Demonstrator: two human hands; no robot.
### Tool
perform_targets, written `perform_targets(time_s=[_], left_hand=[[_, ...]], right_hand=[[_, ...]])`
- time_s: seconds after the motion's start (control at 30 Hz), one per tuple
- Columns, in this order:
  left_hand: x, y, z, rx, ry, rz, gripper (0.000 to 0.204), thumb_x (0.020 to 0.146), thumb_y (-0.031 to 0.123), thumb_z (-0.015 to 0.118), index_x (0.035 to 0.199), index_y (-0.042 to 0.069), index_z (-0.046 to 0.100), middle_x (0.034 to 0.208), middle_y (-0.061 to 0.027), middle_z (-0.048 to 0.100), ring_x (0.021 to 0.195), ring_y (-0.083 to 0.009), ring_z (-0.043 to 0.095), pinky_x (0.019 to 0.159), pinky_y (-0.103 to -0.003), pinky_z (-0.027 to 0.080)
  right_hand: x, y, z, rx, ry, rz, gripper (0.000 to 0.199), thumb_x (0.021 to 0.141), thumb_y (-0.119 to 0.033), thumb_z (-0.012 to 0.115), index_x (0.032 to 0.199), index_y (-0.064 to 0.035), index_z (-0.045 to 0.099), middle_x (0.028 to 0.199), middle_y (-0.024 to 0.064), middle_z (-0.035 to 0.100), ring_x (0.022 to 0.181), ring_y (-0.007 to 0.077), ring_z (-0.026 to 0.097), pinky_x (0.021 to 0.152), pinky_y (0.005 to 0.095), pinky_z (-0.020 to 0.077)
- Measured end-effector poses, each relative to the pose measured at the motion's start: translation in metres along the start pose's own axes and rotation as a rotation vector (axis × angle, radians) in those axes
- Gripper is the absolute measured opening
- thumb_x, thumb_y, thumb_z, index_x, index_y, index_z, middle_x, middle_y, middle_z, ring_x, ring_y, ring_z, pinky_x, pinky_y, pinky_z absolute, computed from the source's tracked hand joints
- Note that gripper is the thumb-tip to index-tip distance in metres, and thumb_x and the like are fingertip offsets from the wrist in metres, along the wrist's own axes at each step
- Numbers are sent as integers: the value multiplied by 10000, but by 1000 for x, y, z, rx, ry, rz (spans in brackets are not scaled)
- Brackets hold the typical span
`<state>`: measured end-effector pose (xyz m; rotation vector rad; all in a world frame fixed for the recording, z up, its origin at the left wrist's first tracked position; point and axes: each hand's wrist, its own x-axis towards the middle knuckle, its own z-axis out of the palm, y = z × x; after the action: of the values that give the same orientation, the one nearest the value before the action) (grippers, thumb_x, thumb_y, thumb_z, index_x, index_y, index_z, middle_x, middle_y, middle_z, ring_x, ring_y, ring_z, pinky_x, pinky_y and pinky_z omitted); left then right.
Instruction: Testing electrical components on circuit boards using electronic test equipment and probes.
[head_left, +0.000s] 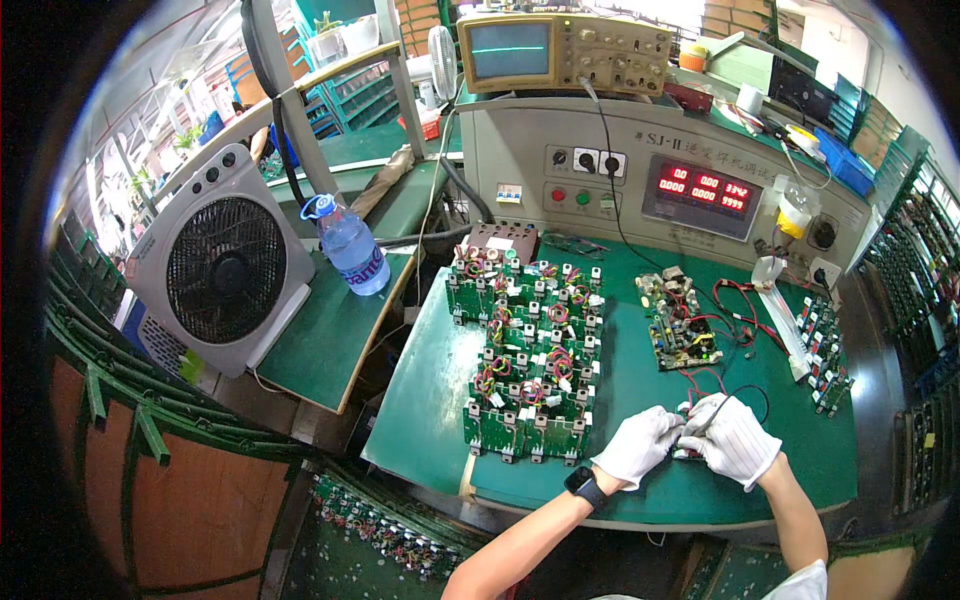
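Both my hands wear white gloves and meet at the front right of the green bench. My left hand [643,446], with a dark watch at its wrist, is closed in a pinch; its fingertips hide what is in them. Fingers also closed, my right hand [731,440] touches it from the other side, and a thin grey stick-like piece [706,412] shows between its fingers, its kind unclear. Under the fingertips a small part with red bits [686,454] is mostly covered. Red wires [706,376] run from there toward a populated circuit board [680,318] lying just beyond.
Several upright green circuit boards [535,370] stand in a block to the left. Behind is a grey test console [640,165] with lit red digits, carrying an oscilloscope [565,55]. A box fan [228,262] and water bottle [352,250] stand left. More boards [825,355] lie right.
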<state>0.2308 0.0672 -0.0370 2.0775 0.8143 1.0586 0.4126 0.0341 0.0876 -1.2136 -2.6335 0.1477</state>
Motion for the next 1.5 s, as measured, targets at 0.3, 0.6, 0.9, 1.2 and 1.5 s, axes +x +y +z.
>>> perform_targets(time_s=[0.3,0.6,0.9,1.2,1.5], left_hand=[[0,2,-2,29,-7,-12,160,949,174,674,1062,71,722,862,-154,626,826,-363,650,737,-430,534],[-4,1,0,-3,20,-13,155,962,182,646,1005,49,714,862,-161,637,834,-367,644,755,-441,531],[-3,-1,2,46,5,-5,162,961,191,645,1022,59,715,849,-160,622,825,-369,638,745,-443,526],[-2,0,1,54,-13,-9,171,969,197,633,1019,57,718,852,-159,624,827,-367,639,746,-439,529],[-3,1,-1,44,7,6,175,971,196,633,1022,51,716,864,-157,634,838,-363,646,754,-433,530]], right_hand=[[-1,0,3,56,15,4,192,874,-263,748,919,-77,754,982,142,728,949,338,679,841,428,526],[-4,2,6,22,28,-6,232,913,-318,701,956,-97,761,983,140,736,936,338,687,824,433,527],[-7,4,7,45,25,11,210,917,-315,694,977,-130,772,1000,137,734,934,338,682,813,430,530],[-5,4,7,45,24,6,186,914,-301,693,944,-129,760,955,131,726,917,340,681,794,439,529],[-3,1,3,57,45,-15,197,915,-289,693,932,-104,758,940,139,726,897,345,685,788,442,531]])
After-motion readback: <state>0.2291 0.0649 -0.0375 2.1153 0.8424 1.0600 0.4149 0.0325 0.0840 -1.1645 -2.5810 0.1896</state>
